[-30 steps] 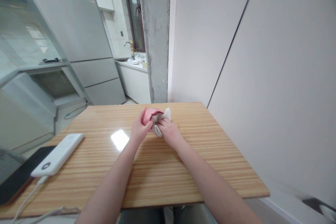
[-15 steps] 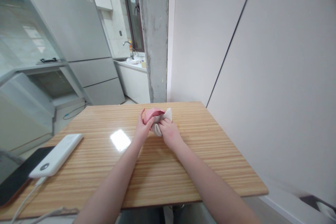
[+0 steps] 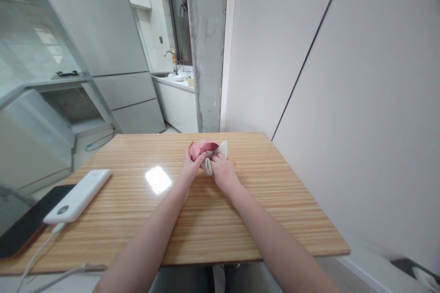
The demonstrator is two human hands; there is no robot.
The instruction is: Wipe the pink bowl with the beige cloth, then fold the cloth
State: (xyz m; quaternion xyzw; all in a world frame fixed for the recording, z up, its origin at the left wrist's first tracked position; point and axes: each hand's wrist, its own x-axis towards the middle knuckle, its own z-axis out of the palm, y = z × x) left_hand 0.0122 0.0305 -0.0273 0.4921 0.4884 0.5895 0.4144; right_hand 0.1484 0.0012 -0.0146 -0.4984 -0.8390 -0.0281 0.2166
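Note:
Both my hands meet near the far middle of a wooden table [image 3: 213,219]. My left hand [image 3: 190,168] cups a small pink piece of cloth [image 3: 202,148] from the left. My right hand [image 3: 222,173] pinches a white piece of cloth [image 3: 220,149] bunched against the pink one. The two pieces are pressed together into one small bundle that rests on the tabletop, partly hidden by my fingers.
A white power bank [image 3: 78,195] with a cable [image 3: 37,256] lies at the table's left edge, next to a dark phone [image 3: 24,226]. A grey pillar [image 3: 207,46] and a white wall [image 3: 343,78] stand behind the table; a fridge [image 3: 103,46] stands further back left.
My hands and the bundle have stayed in about the same place; the fingers have shifted slightly on the cloth, and the view has tilted a little.

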